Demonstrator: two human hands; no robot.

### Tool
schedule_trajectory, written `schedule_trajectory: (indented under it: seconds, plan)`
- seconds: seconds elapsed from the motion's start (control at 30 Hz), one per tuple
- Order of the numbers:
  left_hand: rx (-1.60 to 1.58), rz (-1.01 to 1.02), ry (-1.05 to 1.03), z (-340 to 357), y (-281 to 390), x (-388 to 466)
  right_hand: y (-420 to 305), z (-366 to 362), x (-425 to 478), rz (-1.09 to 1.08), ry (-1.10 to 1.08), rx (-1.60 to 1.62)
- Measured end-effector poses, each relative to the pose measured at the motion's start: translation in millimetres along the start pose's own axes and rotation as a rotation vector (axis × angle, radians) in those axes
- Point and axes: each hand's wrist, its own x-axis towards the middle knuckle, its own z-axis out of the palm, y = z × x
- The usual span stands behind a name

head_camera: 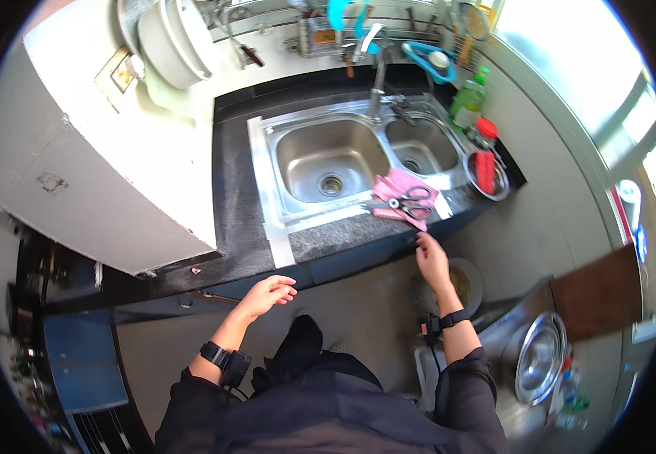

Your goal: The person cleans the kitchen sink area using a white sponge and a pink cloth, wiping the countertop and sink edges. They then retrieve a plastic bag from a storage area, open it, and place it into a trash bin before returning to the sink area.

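Observation:
Before me a double-bowl stainless steel sink (331, 162) is set in a dark stone counter (237, 227). On its front rim lies a pink cloth (387, 184), and black-handled scissors (404, 204) rest on top of that. My left hand (268, 295) hovers in front of the counter edge with loosely curled fingers and holds nothing. Just below the cloth's front corner is my right hand (431, 258), apart from it; its fingers are bent, and whether they are spread cannot be told. Light tape (265, 193) runs along the sink's left side.
A faucet (378, 91) stands behind the bowls. At the right are a green bottle (469, 99), a red-lidded jar (486, 130) and a steel bowl (498, 184) holding red items. A wall corner (192, 249) juts out at left. A metal basin (541, 357) lies at lower right.

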Motion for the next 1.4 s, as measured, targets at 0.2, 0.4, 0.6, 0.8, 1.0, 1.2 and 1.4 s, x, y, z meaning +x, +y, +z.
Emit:
schedule_trajectory:
  seconds: [0.2, 0.4, 0.6, 0.8, 1.0, 1.2, 1.4]
  plan:
    - [-0.097, 0.090, 0.040, -12, 25, 39, 14, 9, 100, -0.274, -0.108, -0.291]
    - [-0.175, 0.164, 0.079, -18, 44, 102, 29, 10, 134, -0.326, -0.352, -0.507]
    - [0.491, 0.297, 0.485, -41, 48, 146, 3, -15, 155, -0.424, -0.460, -0.482]
    - [1.050, 0.005, 0.577, -72, 55, 201, -11, -45, 174, -0.070, -0.509, -0.151]
    - [1.164, -0.063, 0.707, -122, 81, 285, 2, -54, 197, 0.151, -0.469, 0.056]
    - [1.159, -0.132, 0.727, -189, 133, 364, 9, -65, 196, 0.289, -0.424, 0.198]
    - [1.211, -0.218, 0.687, -232, 169, 418, 15, -71, 176, 0.442, -0.358, 0.187]
